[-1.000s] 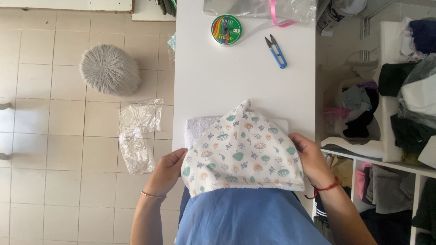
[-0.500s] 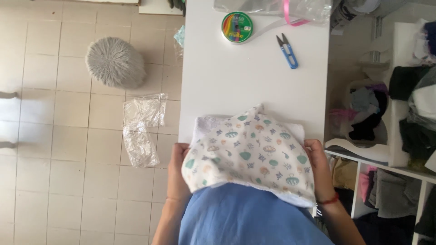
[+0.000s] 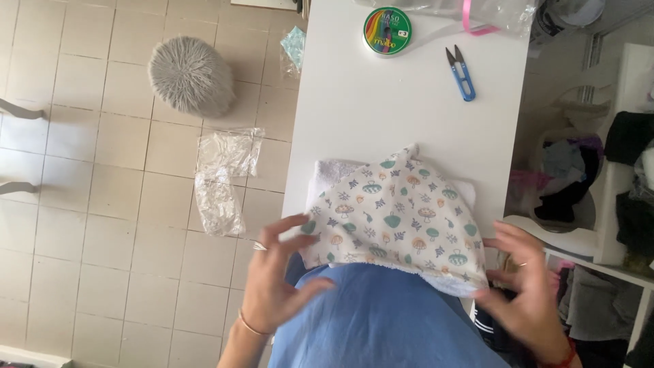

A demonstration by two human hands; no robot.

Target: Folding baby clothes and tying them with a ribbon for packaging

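white table (image 3: 354, 102) bears patterned cloth (image 3: 398, 215), snips (image 3: 462, 71) (blue), ribbon spool (image 3: 387, 31).

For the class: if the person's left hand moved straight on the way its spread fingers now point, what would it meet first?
Probably the patterned cloth: the left hand points right at its near left edge, almost touching; depth is unclear.

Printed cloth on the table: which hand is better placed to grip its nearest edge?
Left, probably. The left hand has fingertips touching the printed cloth at its corner, while the right hand is spread open just off the other edge.
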